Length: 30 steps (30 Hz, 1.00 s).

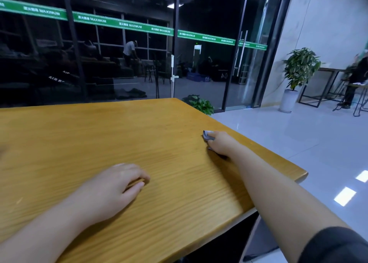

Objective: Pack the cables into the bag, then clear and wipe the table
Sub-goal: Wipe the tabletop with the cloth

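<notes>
So the table (pixel 83 135) is a yellow-orange wooden top with visible grain, taking up most of the lower half of the view. The right hand (pixel 221 144) is stretched out toward about 2 o'clock, close to the table's right edge, pressing a small grey-blue cloth (pixel 208 137) down onto the wood. Fingers are curled over it, and only a crumpled corner of the cloth pokes out past the fingertips, the rest is tucked under the palm. A dark sleeve (pixel 336 246) shows at the bottom right corner, pushed up so the forearm is bare.

The left hand (pixel 117 183) sits on the table around 6 o'clock, palm down, fingers loosely curled with the tips touching the wood. It's got nothing in it, just resting there.

No cables or bag anywhere in view; the cloth and the two hands are all that's on the wood.

Behind the table, from 9 to 1 o'clock, there's a dark glass wall (pixel 119 63) with a green stripe (pixel 123 25) running across it, printed with "MAXIMUM" over and over. A small plant (pixel 201 104) peeks up just past the table's far right corner. Out at 2 o'clock a taller plant (pixel 300 67) stands in a white pot on the shiny pale floor (pixel 298 143), and there's a person (pixel 358 77), pretty blurry, at a metal-legged desk by the right edge.
</notes>
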Tool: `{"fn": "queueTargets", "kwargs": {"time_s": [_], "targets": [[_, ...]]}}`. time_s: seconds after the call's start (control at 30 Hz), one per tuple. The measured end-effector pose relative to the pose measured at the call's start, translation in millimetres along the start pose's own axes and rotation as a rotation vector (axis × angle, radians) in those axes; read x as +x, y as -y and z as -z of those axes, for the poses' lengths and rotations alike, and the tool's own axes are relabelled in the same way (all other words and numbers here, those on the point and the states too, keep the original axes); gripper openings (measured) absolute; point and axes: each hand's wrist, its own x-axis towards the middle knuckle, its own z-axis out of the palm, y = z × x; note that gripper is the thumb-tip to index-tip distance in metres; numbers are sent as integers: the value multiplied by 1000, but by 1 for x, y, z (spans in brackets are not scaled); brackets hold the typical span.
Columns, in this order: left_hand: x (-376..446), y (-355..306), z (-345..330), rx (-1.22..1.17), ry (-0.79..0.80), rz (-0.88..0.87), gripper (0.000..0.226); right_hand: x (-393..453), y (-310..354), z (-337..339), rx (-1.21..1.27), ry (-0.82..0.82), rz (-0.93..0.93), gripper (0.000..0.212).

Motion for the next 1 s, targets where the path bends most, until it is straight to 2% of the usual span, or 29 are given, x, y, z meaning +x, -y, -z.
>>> {"fn": "queueTargets", "kwargs": {"time_s": [0.07,0.2,0.33,0.5,0.57,0.63,0.73,0.9,1.0], "targets": [[-1,-1,1,3,1,0,26,0,-16,4,30,-5,-51,46],[-1,-2,5,-10,4,7,26,-9,-48,10,63,-71,-147,33],[-2,-7,6,11,27,9,27,-25,-59,10,32,-177,-237,37],[-2,-14,11,45,37,18,30,-36,-16,-1,264,-326,-14,32],[-3,-14,11,49,38,28,30,-37,5,-9,208,-305,79,31],[-5,-13,12,40,37,37,30,-36,15,-14,153,-237,87,30],[-5,-12,14,39,25,34,31,-37,8,-15,64,-150,30,34],[-4,-14,17,48,-6,19,30,-44,0,-7,-96,-100,-119,39],[-6,-17,23,46,-55,22,29,-47,8,-3,-40,-155,-102,33]]}}
